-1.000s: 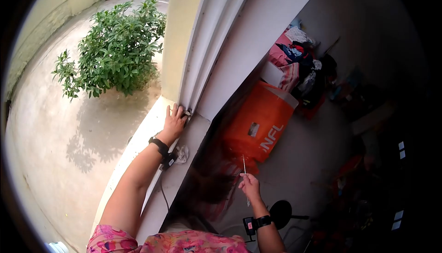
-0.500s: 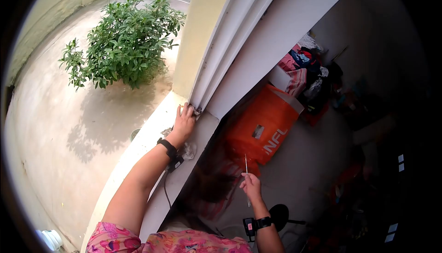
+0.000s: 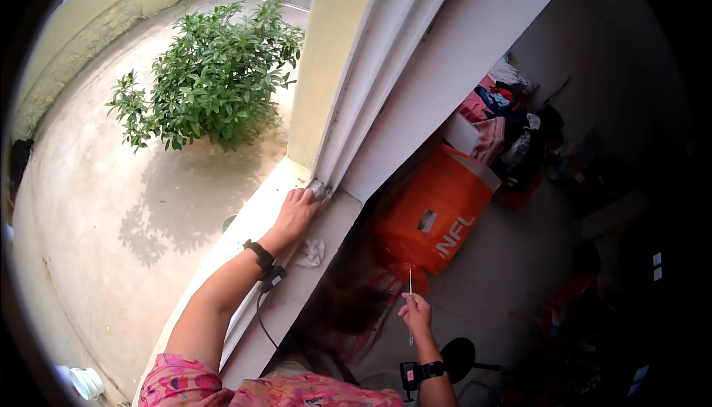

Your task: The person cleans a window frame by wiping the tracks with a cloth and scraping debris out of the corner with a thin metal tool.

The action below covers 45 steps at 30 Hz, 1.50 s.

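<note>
My left hand [image 3: 295,213] reaches to the bottom corner of the window frame [image 3: 354,88], its fingers bent and pressed on a crumpled whitish wad [image 3: 317,189] that looks like tissue or cloth. A second crumpled white piece [image 3: 311,252] lies on the sill [image 3: 302,288], close to my left wrist. Lower right, my right hand [image 3: 417,315] is closed round a thin, shiny metal rod [image 3: 411,281], held roughly upright. Its exact kind is too small to make out. Both wrists wear black bands with small boxes.
Outside on the left, a leafy bush [image 3: 215,73] grows beside the pale concrete ground [image 3: 81,244]. Inside, an orange bag [image 3: 437,207] with white letters and a heap of clothes [image 3: 504,110] sit below the sill. A white bucket [image 3: 87,383] stands at lower left.
The whole view has shifted slightly, scene and hands appearing lower and to the right. More of the whitish wad shows beyond my left fingers. My right hand still grips the rod.
</note>
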Motion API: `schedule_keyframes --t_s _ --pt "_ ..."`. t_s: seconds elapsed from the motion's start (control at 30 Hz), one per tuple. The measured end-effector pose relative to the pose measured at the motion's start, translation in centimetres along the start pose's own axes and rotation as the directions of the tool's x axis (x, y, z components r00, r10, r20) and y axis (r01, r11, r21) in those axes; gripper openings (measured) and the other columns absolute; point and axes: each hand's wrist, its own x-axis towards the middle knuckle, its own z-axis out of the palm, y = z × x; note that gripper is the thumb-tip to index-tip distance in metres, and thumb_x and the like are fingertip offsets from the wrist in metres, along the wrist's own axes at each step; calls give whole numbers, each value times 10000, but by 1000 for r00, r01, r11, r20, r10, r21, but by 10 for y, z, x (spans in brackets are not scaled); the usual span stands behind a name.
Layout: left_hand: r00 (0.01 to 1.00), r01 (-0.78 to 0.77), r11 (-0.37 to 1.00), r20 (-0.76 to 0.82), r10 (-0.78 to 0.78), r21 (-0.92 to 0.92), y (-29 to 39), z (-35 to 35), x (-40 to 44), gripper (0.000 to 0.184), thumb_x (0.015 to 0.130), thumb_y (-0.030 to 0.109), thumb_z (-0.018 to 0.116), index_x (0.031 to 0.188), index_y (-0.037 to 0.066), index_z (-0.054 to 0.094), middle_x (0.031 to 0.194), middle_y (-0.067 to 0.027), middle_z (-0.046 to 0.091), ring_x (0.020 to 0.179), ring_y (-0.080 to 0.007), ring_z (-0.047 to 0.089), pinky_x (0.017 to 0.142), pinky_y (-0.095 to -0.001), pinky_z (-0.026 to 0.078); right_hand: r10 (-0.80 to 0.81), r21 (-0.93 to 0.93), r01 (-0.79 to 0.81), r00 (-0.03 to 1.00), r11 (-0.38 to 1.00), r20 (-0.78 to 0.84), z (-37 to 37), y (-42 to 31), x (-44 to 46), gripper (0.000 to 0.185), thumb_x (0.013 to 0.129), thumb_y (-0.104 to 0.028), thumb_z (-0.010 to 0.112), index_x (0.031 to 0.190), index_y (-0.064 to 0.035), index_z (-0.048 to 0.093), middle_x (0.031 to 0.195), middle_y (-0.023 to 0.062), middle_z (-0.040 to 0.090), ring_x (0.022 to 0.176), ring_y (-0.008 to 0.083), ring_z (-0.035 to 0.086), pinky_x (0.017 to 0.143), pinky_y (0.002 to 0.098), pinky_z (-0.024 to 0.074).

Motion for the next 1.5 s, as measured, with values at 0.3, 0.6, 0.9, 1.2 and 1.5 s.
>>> schedule_keyframes --t_s 0.3,0.6,0.9,1.2,1.5 --pt "988 145 983 31 -149 111 4 34 43 161 738 156 480 825 117 610 870 -92 469 858 -238 454 716 -336 366 -2 41 3 1000 999 -12 -8 1 7 216 906 -176 408 1012 -34 532 549 24 521 398 33 335 387 169 247" --pt "991 124 992 50 -126 39 -9 35 34 167 742 155 472 740 117 634 893 -92 451 892 -237 432 708 -343 361 19 55 -17 999 998 -40 -16 1 2 218 904 -175 409 1012 -30 532 551 26 520 394 30 329 380 177 251" --pt "934 200 959 256 -248 200 -14 60 29 249 775 225 481 970 161 622 1235 -185 352 1229 -390 226 996 -521 180 -49 75 53 997 996 -54 -9 -3 8 227 903 -189 406 1010 -40 539 536 22 517 380 34 329 373 174 254" --pt "929 168 982 318 -188 89 -16 40 27 283 760 181 492 1013 201 615 1240 -160 360 1228 -379 230 1012 -461 182 -51 34 53 997 998 -51 -11 -4 2 224 900 -189 413 1009 -43 542 540 21 522 382 34 331 376 175 259" --pt "944 123 991 303 -130 44 -8 9 -3 219 743 164 480 853 132 666 1172 -131 435 1229 -316 260 1010 -457 206 3 59 0 998 998 -55 -12 16 1 227 899 -186 412 991 -33 552 530 32 527 378 35 335 371 177 259"
